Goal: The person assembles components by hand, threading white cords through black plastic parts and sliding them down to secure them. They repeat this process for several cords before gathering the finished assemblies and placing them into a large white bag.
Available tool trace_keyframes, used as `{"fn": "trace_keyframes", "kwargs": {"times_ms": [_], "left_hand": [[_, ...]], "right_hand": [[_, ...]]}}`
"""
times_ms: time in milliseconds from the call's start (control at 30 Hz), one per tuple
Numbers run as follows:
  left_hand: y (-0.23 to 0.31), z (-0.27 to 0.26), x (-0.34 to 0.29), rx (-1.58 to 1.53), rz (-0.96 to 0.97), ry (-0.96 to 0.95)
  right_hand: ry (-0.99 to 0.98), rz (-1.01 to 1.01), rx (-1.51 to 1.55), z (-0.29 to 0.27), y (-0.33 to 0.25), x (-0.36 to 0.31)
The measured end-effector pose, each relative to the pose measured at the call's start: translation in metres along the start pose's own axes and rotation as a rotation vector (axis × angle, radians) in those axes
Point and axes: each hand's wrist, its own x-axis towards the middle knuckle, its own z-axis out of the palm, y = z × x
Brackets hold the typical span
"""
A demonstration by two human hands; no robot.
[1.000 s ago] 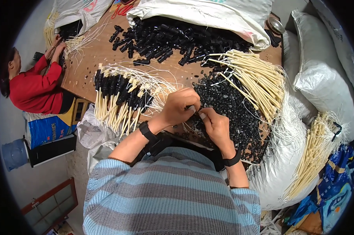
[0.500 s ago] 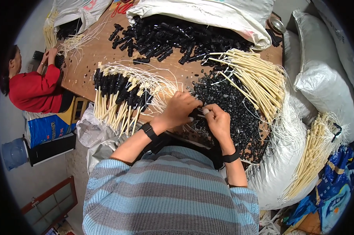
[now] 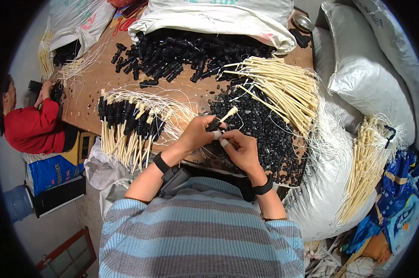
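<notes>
My left hand is closed around a black plastic connector, and a cream-coloured end piece with a thin white wire sticks up past its fingers. Touching its thumb tip is my right hand, thumb and forefinger pinched together; whatever lies between them is hidden. White wrapping covers parts of some fingertips. Just beyond my hands spreads a pile of small black plastic pieces. Left of my left hand lies a bundle of cream tubes fitted with black connectors, its white wires trailing towards my hand.
A white sack spills black connectors at the table's far side. Bundled cream tubes lie at the right, beside stuffed white sacks. A person in a red top works at the left table edge.
My hands have come together from being slightly apart. The connector with its cream end now shows in my left hand. The whole view has shifted, moving the table contents leftward.
</notes>
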Motion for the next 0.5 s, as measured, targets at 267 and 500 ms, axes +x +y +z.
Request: {"fn": "trace_keyframes", "kwargs": {"times_ms": [267,500], "left_hand": [[0.003,-0.004,0.002,0.289,0.160,0.113],[0.012,-0.003,0.007,-0.130,-0.094,-0.061]], "right_hand": [[0.051,-0.113,-0.144,-0.010,-0.003,0.001],[0.110,-0.025,0.025,-0.015,-0.004,0.006]]}}
